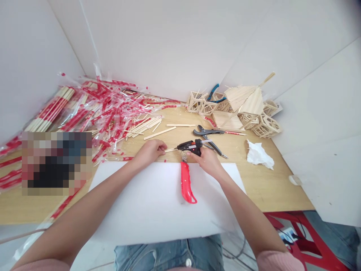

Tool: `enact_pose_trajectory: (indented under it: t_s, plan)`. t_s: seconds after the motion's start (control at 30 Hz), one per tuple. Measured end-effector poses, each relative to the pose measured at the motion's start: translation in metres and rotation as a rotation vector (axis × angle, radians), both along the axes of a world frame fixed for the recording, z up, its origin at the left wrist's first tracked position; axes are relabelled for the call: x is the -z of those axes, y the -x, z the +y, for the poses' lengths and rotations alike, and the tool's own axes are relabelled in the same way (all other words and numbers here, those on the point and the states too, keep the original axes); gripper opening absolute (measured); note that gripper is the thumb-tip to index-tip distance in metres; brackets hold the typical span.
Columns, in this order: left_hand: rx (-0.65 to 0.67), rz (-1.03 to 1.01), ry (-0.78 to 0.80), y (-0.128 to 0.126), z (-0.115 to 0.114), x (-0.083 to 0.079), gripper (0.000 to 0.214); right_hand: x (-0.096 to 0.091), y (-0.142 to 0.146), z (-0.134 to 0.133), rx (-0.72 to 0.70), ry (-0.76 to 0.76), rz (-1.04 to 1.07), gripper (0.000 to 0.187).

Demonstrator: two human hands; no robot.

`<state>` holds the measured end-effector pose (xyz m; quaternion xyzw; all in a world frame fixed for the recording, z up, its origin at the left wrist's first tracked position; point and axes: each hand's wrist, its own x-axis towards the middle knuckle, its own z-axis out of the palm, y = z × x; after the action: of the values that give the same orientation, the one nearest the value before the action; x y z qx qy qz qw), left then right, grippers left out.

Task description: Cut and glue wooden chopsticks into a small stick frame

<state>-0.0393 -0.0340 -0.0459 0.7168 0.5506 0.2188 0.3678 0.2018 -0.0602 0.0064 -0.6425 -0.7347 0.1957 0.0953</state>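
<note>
My right hand (208, 160) is closed round a black glue gun (188, 146), its nozzle pointing left and a clear glue stick showing at the rear. My left hand (152, 151) pinches short wooden sticks (170, 150) between its fingertips. The nozzle tip is at the right end of these sticks; whether it touches them I cannot tell. Below the glue gun lies a red utility knife (186, 182) on a white sheet (135, 210). Just behind the glue gun are grey-handled pliers (210, 132).
Chopsticks in red-and-clear wrappers (98, 101) are heaped at the left. Loose sticks (145, 127) lie behind my left hand. Stick-built frames (265, 126), a wooden fan-like piece (245, 98) and blue-handled pliers (216, 98) stand at the back right. A crumpled tissue (259, 155) lies at the right.
</note>
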Motion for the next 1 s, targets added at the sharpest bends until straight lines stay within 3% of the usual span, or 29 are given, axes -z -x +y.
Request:
enact_pose_trajectory:
  t_s: [0.47, 1.0]
  plan:
    - [-0.034, 0.158, -0.001, -0.001, -0.001, -0.007, 0.017, -0.001, 0.01, 0.0, -0.036, 0.028, 0.001, 0.046]
    - [0.008, 0.076, 0.004, 0.003, -0.001, -0.007, 0.023, 0.001, 0.028, -0.001, -0.079, 0.063, 0.024, 0.049]
